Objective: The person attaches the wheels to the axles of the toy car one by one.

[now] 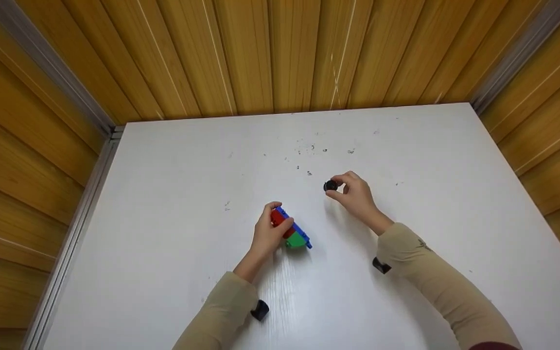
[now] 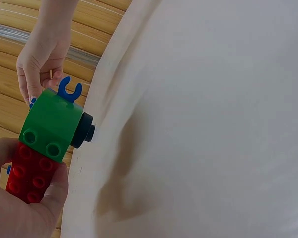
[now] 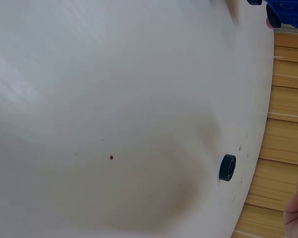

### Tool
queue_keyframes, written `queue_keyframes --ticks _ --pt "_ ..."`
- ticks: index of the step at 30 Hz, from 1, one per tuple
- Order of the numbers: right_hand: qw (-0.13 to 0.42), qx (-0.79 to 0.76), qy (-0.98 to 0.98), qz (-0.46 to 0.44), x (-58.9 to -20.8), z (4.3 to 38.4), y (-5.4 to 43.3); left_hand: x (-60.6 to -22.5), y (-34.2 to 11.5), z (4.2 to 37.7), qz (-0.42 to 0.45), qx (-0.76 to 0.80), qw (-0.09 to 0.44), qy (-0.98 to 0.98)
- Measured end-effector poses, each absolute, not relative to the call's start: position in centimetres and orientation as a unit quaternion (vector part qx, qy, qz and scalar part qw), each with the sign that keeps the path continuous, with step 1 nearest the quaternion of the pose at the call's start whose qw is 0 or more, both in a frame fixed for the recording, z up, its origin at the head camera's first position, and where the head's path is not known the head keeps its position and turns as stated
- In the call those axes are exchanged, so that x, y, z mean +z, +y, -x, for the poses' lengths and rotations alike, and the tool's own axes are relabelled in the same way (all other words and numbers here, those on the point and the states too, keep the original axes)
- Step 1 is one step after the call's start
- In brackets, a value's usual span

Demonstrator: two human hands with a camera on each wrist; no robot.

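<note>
My left hand (image 1: 266,231) holds a toy vehicle built of blocks. Its red studded block (image 2: 32,171) is between thumb and fingers, and a green curved block (image 2: 54,116) joins it. From the green end juts a blue hook (image 2: 69,91), beside a fitted black wheel (image 2: 82,130). In the right wrist view the blue base (image 3: 290,14) is turned toward the camera. A loose black wheel (image 3: 227,167) lies flat on the table there, apart from the fingertips of my right hand (image 1: 356,195). From the head view, that thumb and index finger bracket the wheel.
The white table (image 1: 163,233) bears small dark scuffs toward its far side. Wood-patterned panels (image 1: 251,58) stand behind and at both sides, with metal posts at the corners. Black devices (image 1: 260,310) sit at both wrists below the sleeves.
</note>
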State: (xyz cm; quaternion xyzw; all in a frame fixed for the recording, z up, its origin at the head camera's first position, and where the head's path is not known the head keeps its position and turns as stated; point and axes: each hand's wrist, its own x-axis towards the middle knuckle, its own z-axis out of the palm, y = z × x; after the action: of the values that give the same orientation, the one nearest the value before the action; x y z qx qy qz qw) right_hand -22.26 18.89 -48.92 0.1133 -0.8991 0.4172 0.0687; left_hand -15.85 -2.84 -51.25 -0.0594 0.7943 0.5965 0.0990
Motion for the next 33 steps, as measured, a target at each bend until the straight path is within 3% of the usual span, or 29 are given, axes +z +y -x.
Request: queue_keyframes --ticks 13,33 --pt "0.05 0.44 -0.884 -0.147 -48.8 20.7 17.8 -51.3 -3.0 15.7 0.036 0.595 0.081 0.799" --pt "0.005 0.434 -0.875 -0.216 -48.7 18.4 16.9 -51.3 -2.7 15.8 0.07 0.597 0.102 0.792"
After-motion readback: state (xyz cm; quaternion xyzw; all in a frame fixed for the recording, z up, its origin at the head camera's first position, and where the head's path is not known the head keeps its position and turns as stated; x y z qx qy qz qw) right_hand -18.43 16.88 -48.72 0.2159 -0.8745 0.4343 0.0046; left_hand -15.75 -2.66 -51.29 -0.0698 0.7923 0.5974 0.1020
